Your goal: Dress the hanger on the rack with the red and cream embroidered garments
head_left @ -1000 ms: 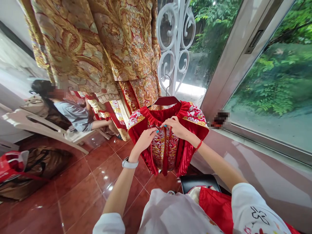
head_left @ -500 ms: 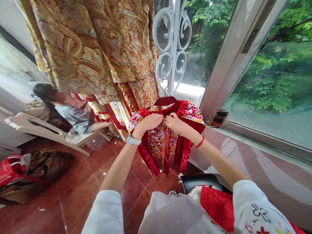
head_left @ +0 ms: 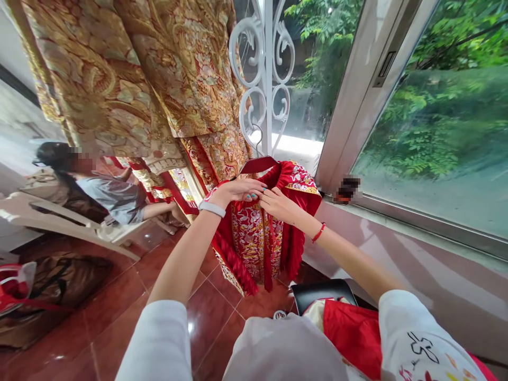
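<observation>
A red embroidered jacket (head_left: 250, 238) with silver and gold patterns hangs in front of me on a hanger (head_left: 259, 165) with a metal hook. At the front of its neckline my left hand (head_left: 241, 191) is closed, fingers bent, teal nails showing. My right hand (head_left: 275, 203) meets it there, its fingers pinched on the jacket's front edge. The fingertips of both hands touch or nearly touch, and the bit of cloth between them is mostly hidden. Thin red cords (head_left: 272, 233) dangle below my right hand.
Long gold embroidered garments (head_left: 159, 79) hang at the left. Behind the jacket stands a white scrolled metal frame (head_left: 268, 79), beside a window (head_left: 436, 137). A person (head_left: 109, 193) sits on a white chair (head_left: 79, 222). Red cloth (head_left: 351, 333) lies on a black seat (head_left: 325, 291).
The view has shifted slightly, so most things appear further left. My left hand has turned, its nails now showing, and its fingers overlap the right ones more. Both hands stay at the neckline.
</observation>
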Demonstrator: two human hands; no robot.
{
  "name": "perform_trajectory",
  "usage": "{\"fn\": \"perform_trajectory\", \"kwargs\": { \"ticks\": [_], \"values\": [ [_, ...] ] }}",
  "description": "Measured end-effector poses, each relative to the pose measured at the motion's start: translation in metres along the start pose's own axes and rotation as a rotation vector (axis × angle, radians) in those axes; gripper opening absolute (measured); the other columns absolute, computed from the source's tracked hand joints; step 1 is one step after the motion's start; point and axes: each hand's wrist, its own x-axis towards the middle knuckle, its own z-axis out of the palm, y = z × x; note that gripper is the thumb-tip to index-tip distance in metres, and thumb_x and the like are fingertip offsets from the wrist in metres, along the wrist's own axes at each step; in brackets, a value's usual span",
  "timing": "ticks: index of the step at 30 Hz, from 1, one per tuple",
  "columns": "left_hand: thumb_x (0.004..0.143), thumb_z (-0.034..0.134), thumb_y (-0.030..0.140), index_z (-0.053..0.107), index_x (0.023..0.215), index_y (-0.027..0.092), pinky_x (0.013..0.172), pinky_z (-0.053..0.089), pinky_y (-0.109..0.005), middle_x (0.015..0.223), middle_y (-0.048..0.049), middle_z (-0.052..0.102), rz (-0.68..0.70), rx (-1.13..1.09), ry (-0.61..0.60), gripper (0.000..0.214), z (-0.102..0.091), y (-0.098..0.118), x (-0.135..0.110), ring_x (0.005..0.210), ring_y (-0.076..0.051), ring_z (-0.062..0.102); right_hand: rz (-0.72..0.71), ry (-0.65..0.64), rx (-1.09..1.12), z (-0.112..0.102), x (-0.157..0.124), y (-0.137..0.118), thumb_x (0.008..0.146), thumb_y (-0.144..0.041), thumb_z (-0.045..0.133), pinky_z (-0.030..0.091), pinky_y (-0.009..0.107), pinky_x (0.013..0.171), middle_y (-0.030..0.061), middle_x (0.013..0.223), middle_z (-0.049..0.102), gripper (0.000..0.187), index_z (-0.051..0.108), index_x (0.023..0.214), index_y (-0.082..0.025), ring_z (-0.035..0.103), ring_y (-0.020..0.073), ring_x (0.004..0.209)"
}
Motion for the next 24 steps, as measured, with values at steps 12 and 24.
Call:
{"fn": "perform_trajectory", "kwargs": {
  "ticks": [12, 24],
  "values": [
    [0.091, 0.051, 0.023, 0.062, 0.098, 0.019, 0.062, 0.046, -0.024, 0.076, 0.0004, 0.057, 0.256, -0.482, 0.270, 0.014, 0.004, 0.009, -0.083, 0.062, -0.008, 0.053, 0.280, 0.187, 0.119, 0.035, -0.021, -0.022, 0.099, -0.013, 0.036, 0.020, 0.050, 0.109, 0.0121, 0.126, 0.064, 0.034, 0.060, 0.123, -0.019, 0.040, 0.0274, 0.133],
    [0.076, 0.074, 0.021, 0.060, 0.074, 0.017, 0.042, 0.031, -0.017, 0.050, 0.0074, 0.028, 0.563, -0.488, 0.793, 0.014, -0.029, -0.054, -0.225, 0.045, -0.006, 0.023, 0.365, 0.113, 0.410, 0.052, -0.033, 0.031, 0.102, -0.027, 0.037, 0.042, 0.031, 0.077, 0.0087, 0.097, 0.067, 0.032, 0.068, 0.102, -0.021, 0.058, 0.0205, 0.086]
  ]
}}
